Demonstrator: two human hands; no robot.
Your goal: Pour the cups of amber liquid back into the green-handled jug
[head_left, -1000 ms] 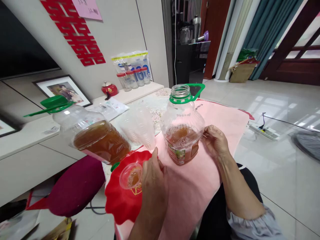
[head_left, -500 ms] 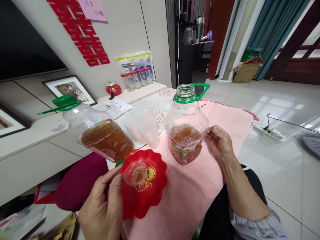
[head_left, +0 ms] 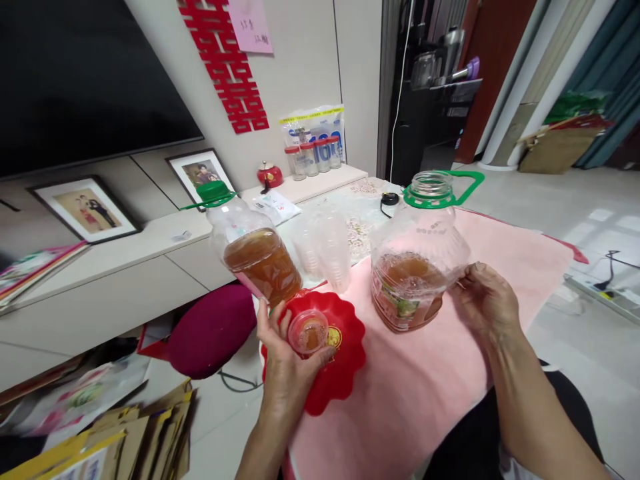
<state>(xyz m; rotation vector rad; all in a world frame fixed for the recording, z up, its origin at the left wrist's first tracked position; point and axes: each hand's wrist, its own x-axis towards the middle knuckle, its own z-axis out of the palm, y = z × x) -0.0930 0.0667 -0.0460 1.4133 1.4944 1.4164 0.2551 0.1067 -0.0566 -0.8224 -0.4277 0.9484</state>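
My left hand (head_left: 285, 353) is wrapped round a small clear plastic cup (head_left: 307, 331) with a little amber liquid in it, over a red scalloped plate (head_left: 340, 357). My right hand (head_left: 487, 303) is closed against the side of an open plastic jug (head_left: 417, 257) with a green collar and handle, partly filled with frothy amber liquid. A second jug (head_left: 253, 250) with a green cap stands just beyond my left hand, tilted in the view and holding more amber liquid. All rest on a pink cloth (head_left: 430, 373).
Stacks of clear disposable cups (head_left: 323, 247) stand between the two jugs. A low white cabinet (head_left: 125, 267) holds framed photos, a red teapot (head_left: 270, 175) and red-lidded jars (head_left: 313, 157). A maroon cushion (head_left: 210, 330) and cardboard (head_left: 125, 433) lie on the floor at left.
My left hand has closed round the small cup and brought it over the plate. The view has swung left and down. My right hand stays on the open jug.
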